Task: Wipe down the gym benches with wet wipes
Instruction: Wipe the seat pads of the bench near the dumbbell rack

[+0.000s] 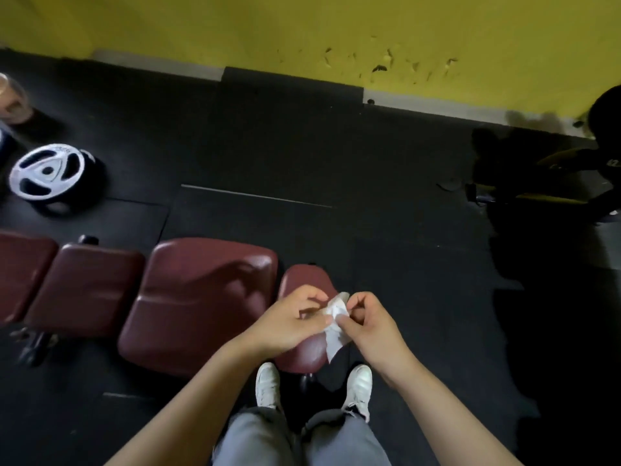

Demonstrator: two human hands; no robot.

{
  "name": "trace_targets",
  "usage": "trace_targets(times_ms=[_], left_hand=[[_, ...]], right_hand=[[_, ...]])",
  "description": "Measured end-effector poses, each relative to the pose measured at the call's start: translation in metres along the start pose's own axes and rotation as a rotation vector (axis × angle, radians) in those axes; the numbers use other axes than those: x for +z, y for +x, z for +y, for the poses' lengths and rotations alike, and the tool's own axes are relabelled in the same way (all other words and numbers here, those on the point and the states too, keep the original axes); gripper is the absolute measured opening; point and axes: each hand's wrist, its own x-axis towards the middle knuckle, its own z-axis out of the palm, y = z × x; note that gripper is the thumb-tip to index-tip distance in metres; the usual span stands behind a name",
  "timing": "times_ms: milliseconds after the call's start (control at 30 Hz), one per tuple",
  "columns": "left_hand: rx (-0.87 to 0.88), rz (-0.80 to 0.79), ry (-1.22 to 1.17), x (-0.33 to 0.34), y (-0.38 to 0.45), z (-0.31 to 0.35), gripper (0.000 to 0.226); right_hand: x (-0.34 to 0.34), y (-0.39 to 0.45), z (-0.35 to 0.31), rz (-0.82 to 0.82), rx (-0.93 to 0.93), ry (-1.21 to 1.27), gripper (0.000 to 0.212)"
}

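A white wet wipe point(336, 326) hangs crumpled between both hands, above the small end pad of a maroon gym bench point(198, 297). My left hand point(289, 322) pinches its left side with thumb and fingers. From the right, my right hand point(366, 319) pinches the wipe's upper edge, fingers curled. The bench runs leftward in several padded sections, the large seat pad just left of my hands. A second maroon bench pad point(84, 287) lies further left.
A silver weight plate point(47, 174) lies on the black rubber floor at the left. The yellow wall point(336, 31) runs along the back. Dark equipment with yellow parts point(554, 173) stands at the right. My white shoes point(268, 385) stand just below the bench end.
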Motion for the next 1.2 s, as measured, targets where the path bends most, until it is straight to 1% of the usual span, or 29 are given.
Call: trace_targets(times_ms=[67, 133, 200, 267, 300, 333, 367, 433, 500, 567, 600, 667, 700, 767, 833, 867, 900, 967, 1033, 1100, 1167, 1200], left_hand=[[-0.056, 0.056, 0.007, 0.011, 0.007, -0.013, 0.032], [-0.072, 0.148, 0.028, 0.021, 0.017, -0.026, 0.026], [-0.077, 0.253, -0.02, 0.029, 0.027, -0.042, 0.02], [-0.1, 0.294, -0.114, 0.035, 0.037, -0.058, 0.021], [-0.114, 0.295, -0.161, 0.038, 0.043, -0.067, 0.022], [-0.124, 0.295, -0.215, 0.041, 0.05, -0.076, 0.023], [-0.135, 0.301, -0.257, 0.042, 0.056, -0.087, 0.024], [-0.155, 0.337, -0.298, 0.044, 0.071, -0.109, 0.026], [-0.178, 0.378, -0.295, 0.045, 0.083, -0.133, 0.028], [-0.195, 0.427, -0.248, 0.047, 0.096, -0.159, 0.029], [-0.207, 0.447, -0.21, 0.048, 0.102, -0.174, 0.029], [-0.242, 0.457, -0.082, 0.047, 0.111, -0.201, 0.028], [-0.262, 0.451, -0.009, 0.046, 0.114, -0.212, 0.028], [-0.304, 0.446, 0.086, 0.043, 0.119, -0.235, 0.032], [-0.332, 0.459, 0.098, 0.039, 0.121, -0.252, 0.033], [-0.329, 0.475, 0.105, 0.037, 0.121, -0.26, 0.033], [-0.319, 0.498, 0.115, 0.036, 0.121, -0.266, 0.033], [-0.3, 0.553, 0.122, 0.032, 0.12, -0.277, 0.028], [-0.3, 0.585, 0.115, 0.028, 0.118, -0.287, 0.028], [-0.312, 0.592, 0.122, 0.025, 0.116, -0.297, 0.031], [-0.313, 0.598, 0.134, 0.021, 0.113, -0.304, 0.034], [-0.313, 0.599, 0.139, 0.02, 0.111, -0.306, 0.035]], right_hand=[[-0.006, 0.013, 0.008, -0.007, -0.015, -0.073, 0.02], [-0.009, 0.028, 0.018, -0.01, -0.023, -0.105, 0.024], [-0.01, 0.047, 0.035, -0.003, -0.038, -0.128, 0.031], [-0.011, 0.068, 0.058, -0.068, -0.05, -0.188, 0.045], [-0.011, 0.079, 0.07, -0.143, -0.051, -0.214, 0.049], [-0.011, 0.089, 0.081, -0.232, -0.034, -0.206, 0.048], [-0.01, 0.099, 0.09, -0.317, 0.006, -0.159, 0.043], [-0.006, 0.119, 0.11, -0.428, 0.099, -0.016, 0.033], [-0.003, 0.137, 0.129, -0.483, 0.146, 0.045, 0.023], [0.003, 0.157, 0.151, -0.473, 0.129, -0.039, 0.012], [0.008, 0.168, 0.162, -0.438, 0.108, -0.113, 0.009], [0.017, 0.192, 0.182, -0.326, 0.05, -0.275, 0.019], [0.022, 0.205, 0.188, -0.242, 0.015, -0.345, 0.022], [0.031, 0.234, 0.188, -0.049, -0.076, -0.397, 0.02], [0.041, 0.269, 0.183, 0.105, -0.221, -0.434, 0.03], [0.048, 0.287, 0.182, 0.141, -0.31, -0.496, 0.026], [0.056, 0.305, 0.184, 0.148, -0.388, -0.586, 0.018], [0.079, 0.331, 0.195, 0.114, -0.475, -0.777, 0.003], [0.104, 0.34, 0.209, 0.033, -0.462, -0.898, 0.011], [0.128, 0.329, 0.225, -0.051, -0.484, -0.94, 0.014], [0.146, 0.3, 0.254, -0.162, -0.65, -0.941, 0.009], [0.15, 0.275, 0.27, -0.286, -0.749, -0.981, 0.008]])
